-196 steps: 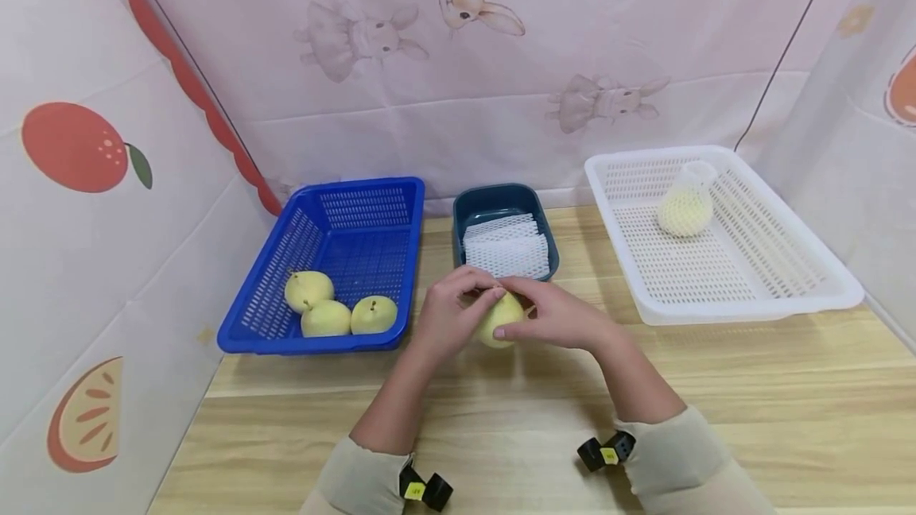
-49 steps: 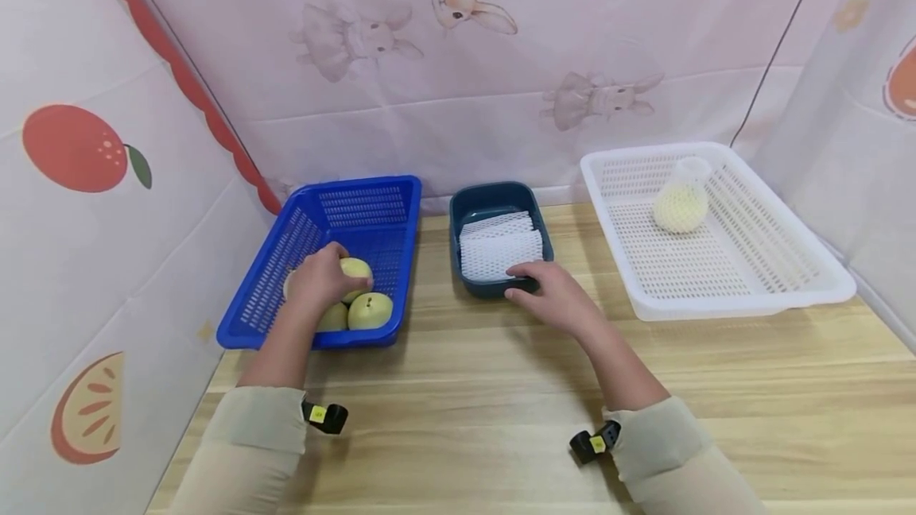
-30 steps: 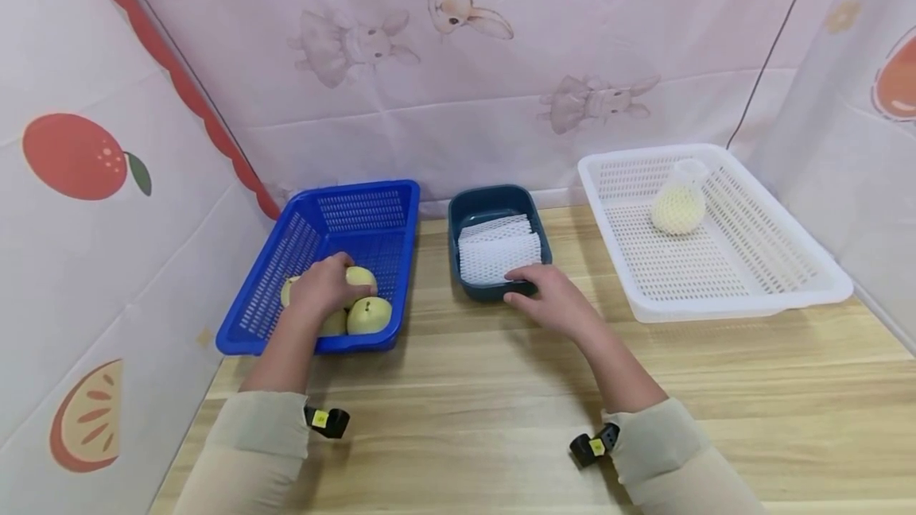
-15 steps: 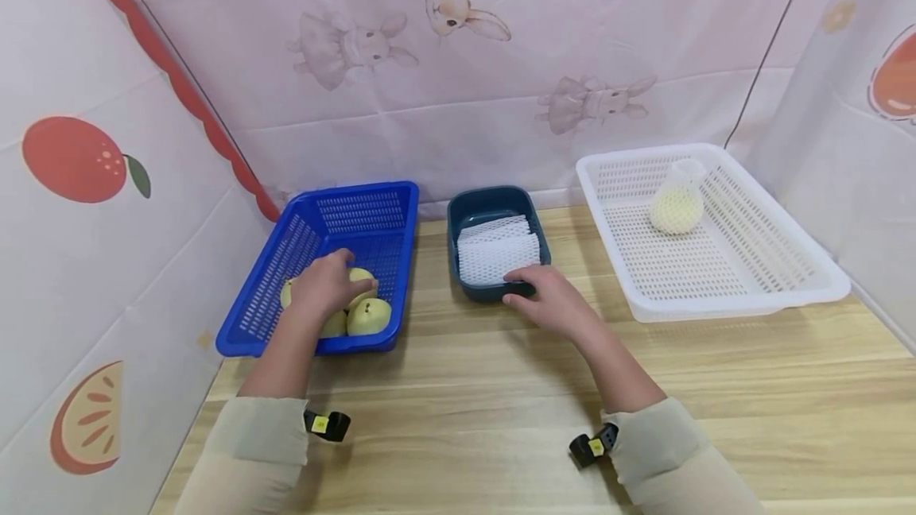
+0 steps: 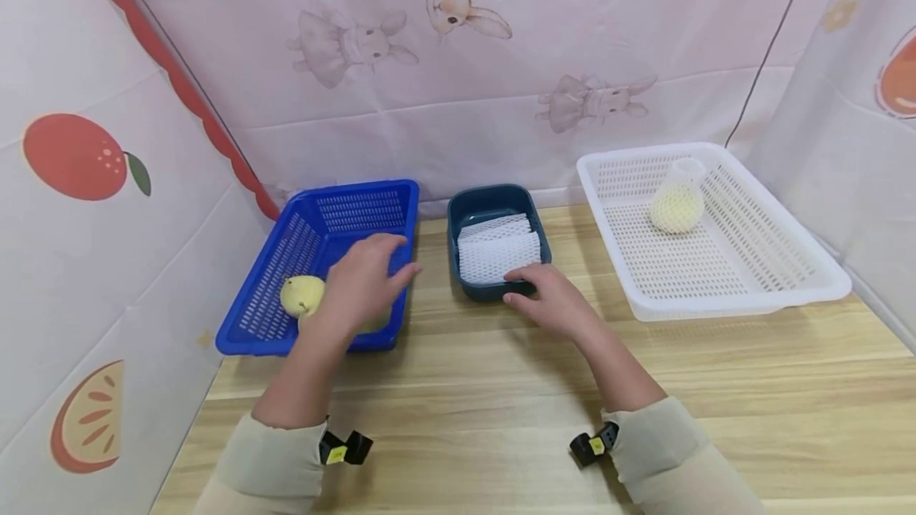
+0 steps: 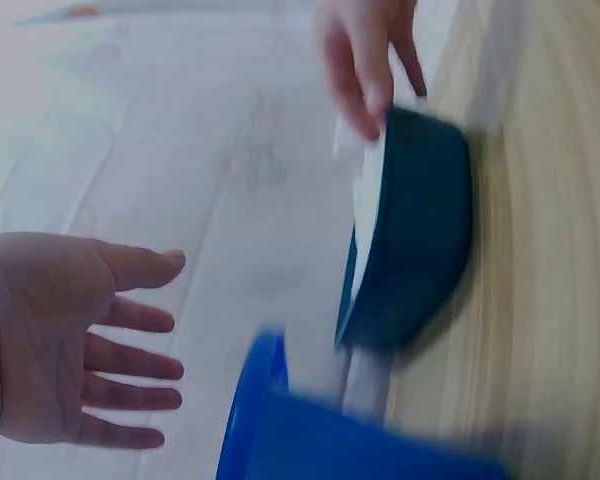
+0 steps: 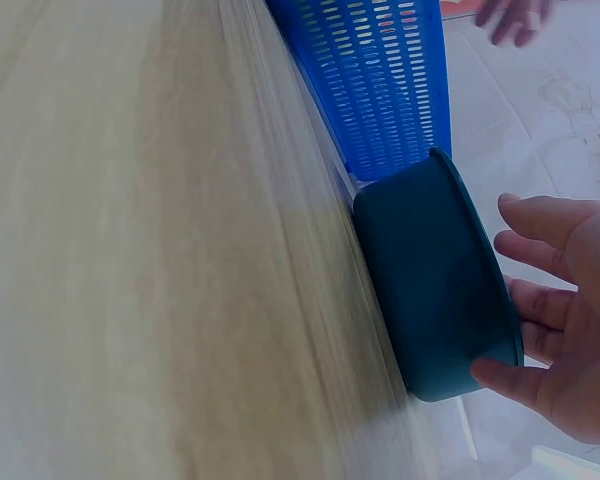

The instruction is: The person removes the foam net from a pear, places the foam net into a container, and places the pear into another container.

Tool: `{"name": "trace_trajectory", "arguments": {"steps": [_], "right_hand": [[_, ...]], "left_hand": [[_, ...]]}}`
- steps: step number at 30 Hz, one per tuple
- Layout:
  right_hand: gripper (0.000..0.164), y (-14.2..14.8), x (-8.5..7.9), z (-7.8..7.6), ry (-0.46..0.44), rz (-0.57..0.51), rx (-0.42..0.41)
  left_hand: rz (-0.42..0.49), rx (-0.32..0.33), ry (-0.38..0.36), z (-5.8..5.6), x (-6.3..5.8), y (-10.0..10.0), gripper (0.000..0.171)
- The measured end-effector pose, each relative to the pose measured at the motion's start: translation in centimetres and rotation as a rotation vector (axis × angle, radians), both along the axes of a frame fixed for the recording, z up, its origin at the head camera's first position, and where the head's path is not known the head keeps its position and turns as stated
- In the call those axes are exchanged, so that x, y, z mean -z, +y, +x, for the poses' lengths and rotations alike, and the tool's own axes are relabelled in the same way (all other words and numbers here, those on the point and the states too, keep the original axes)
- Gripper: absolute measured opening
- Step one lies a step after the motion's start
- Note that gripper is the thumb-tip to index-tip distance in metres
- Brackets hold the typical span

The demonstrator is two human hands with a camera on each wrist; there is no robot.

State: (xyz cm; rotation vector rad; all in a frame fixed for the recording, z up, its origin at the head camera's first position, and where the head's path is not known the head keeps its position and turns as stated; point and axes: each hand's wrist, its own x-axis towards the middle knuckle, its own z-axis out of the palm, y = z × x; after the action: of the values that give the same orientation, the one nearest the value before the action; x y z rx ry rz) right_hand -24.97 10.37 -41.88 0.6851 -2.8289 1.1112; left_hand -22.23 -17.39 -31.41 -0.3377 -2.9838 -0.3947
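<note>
My left hand (image 5: 361, 280) hovers over the blue basket (image 5: 411, 217), fingers spread and nothing in them; the left wrist view shows its bare palm. Yellow-green pears (image 5: 300, 292) lie beneath it in the basket, some covered by the hand and forearm. My right hand (image 5: 551, 300) rests at the near rim of the dark green bin (image 7: 435, 290); a few fingers reach over the rim and one lies against the outer wall. White foam fruit nets (image 5: 499, 259) lie inside that bin, close to those fingertips.
At the right stands a white basket (image 5: 744, 304) holding one pear in a foam net (image 5: 676, 209). Wooden table (image 5: 472, 420) runs in front of the containers. A printed cloth wall (image 5: 429, 133) rises right behind them, with another on each side.
Earlier both hands held a pear above the table; then the left hand set it down in the blue basket. Now that hand has left the pears and moved right. The right hand stays at the bin.
</note>
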Motion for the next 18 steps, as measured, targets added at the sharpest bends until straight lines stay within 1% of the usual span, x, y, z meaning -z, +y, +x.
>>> {"name": "trace_trajectory", "arguments": {"steps": [3,5,6,8,10,13,15,18], "right_hand": [[0.037,0.0,0.1,-0.1,-0.003,-0.008,-0.004],[0.037,0.1,0.2,-0.2,0.006,-0.008,-0.008],[0.037,0.1,0.2,-0.2,0.012,-0.008,-0.010],[0.037,0.1,0.2,-0.3,0.028,-0.008,-0.017],[0.036,0.1,0.2,-0.3,0.040,-0.009,-0.026],[0.036,0.1,0.3,-0.4,0.046,-0.020,-0.028],[0.035,0.1,0.4,-0.4,0.040,-0.027,-0.023],[0.035,0.1,0.5,-0.4,0.042,-0.034,-0.023]], "left_hand": [[0.008,0.104,0.026,0.6,0.7,2.3,0.048],[0.011,0.166,0.019,0.5,1.7,3.9,0.044],[0.016,0.184,0.003,0.3,2.3,4.7,0.042],[0.016,0.223,-0.022,-0.3,3.7,6.0,0.038],[0.006,0.258,-0.046,-1.3,5.3,7.0,0.036],[-0.034,0.297,-0.052,-2.9,7.5,8.1,0.035],[-0.067,0.307,-0.055,-3.7,8.6,8.7,0.032],[-0.111,0.318,-0.064,-4.5,9.7,9.3,0.024]]}}
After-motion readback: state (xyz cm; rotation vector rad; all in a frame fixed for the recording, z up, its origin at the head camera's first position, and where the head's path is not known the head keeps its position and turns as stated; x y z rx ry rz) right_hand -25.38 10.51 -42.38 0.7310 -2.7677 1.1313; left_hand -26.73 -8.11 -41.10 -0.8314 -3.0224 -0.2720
